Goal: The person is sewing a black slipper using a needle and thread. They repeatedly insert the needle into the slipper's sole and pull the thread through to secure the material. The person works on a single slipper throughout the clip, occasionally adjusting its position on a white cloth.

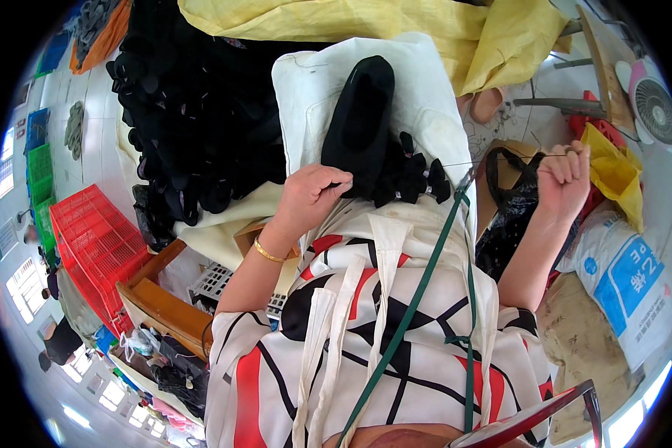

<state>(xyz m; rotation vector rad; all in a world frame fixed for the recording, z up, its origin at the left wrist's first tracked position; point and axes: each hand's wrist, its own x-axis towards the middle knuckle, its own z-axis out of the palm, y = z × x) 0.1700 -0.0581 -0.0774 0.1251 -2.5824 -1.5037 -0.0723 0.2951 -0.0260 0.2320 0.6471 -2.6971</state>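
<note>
A black slip-on shoe (pixel 360 112) lies on a white cloth (pixel 306 89) spread over my lap. My left hand (pixel 311 200) is closed in a pinch at the shoe's near end. Out to the right my raised right hand (pixel 565 179) is closed on a thin dark thread (pixel 493 160). The thread stretches left toward the shoe; whether a needle sits in those fingers cannot be made out. Several small black bows (pixel 407 175) are heaped beside the shoe. Small thread snips (pixel 464 181) hang on a green cord (pixel 425 280) around my neck.
A big pile of black shoes (pixel 201 112) stands at the left, with a red plastic crate (pixel 101 250) and a wooden drawer (pixel 168 291) nearer. At the right are a black plastic bag (pixel 511 201), a white-and-blue sack (pixel 623 276) and a fan (pixel 655 104). Yellow cloth (pixel 351 19) lies ahead.
</note>
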